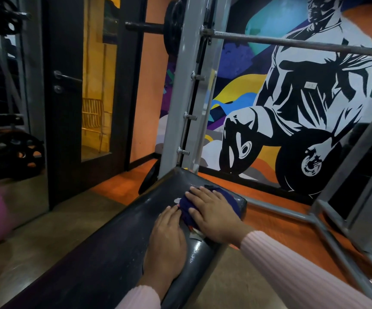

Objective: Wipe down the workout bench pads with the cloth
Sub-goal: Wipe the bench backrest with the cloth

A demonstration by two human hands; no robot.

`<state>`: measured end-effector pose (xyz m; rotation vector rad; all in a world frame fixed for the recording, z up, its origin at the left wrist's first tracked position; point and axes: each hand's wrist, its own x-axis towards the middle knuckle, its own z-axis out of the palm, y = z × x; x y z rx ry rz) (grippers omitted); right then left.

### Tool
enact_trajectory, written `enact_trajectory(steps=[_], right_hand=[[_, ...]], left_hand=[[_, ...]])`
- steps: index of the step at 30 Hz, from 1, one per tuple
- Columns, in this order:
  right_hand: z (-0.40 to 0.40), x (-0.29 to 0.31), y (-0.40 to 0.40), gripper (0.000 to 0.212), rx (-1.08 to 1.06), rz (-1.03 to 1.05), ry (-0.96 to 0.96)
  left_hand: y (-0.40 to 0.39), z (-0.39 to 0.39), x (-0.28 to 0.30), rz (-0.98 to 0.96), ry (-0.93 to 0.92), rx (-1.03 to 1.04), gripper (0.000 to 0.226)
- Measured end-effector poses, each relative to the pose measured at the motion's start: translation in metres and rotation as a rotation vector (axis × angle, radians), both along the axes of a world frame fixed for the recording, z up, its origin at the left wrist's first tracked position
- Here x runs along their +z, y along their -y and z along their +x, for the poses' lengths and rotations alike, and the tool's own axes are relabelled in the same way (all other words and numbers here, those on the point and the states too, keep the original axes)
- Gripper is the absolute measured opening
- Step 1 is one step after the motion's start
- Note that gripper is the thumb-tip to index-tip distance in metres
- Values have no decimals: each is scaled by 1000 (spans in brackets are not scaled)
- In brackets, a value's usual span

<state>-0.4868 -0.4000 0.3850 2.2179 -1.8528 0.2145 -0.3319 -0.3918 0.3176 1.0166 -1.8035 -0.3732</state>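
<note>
A long black bench pad (113,237) runs from the lower left up to the middle of the view. Near its far end lies a bunched dark blue cloth (229,200). My right hand (211,212) lies flat on top of the cloth, fingers spread, pressing it onto the pad. My left hand (166,239) rests palm down on the pad just left of the cloth, its fingertips touching the cloth's edge. Much of the cloth is hidden under my right hand.
A grey rack upright (180,97) stands at the far end of the bench, carrying a barbell (292,42) with a black weight plate (172,27). Grey frame tubes (327,233) cross the orange floor on the right. A dark door (69,97) and more plates (17,152) are at left.
</note>
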Motion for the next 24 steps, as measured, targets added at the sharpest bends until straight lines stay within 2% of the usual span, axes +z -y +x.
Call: enact_trajectory(steps=[6, 9, 14, 18, 22, 24], right_hand=[[-2, 19, 37, 54, -182, -16, 54], [14, 15, 46, 56, -158, -8, 18], [-5, 8, 8, 56, 28, 35, -8], [-27, 18, 27, 53, -76, 11, 37], [3, 21, 68, 55, -178, 12, 39], [21, 17, 71, 56, -148, 21, 16]], left_hand=[[2, -2, -1, -16, -3, -1, 42], [1, -1, 0, -9, 4, 6, 43], [0, -1, 0, -17, 5, 16, 43], [2, -1, -3, -31, -25, 6, 42], [1, -1, -4, -32, -36, 32, 57], [0, -1, -2, -10, -40, 31, 52]])
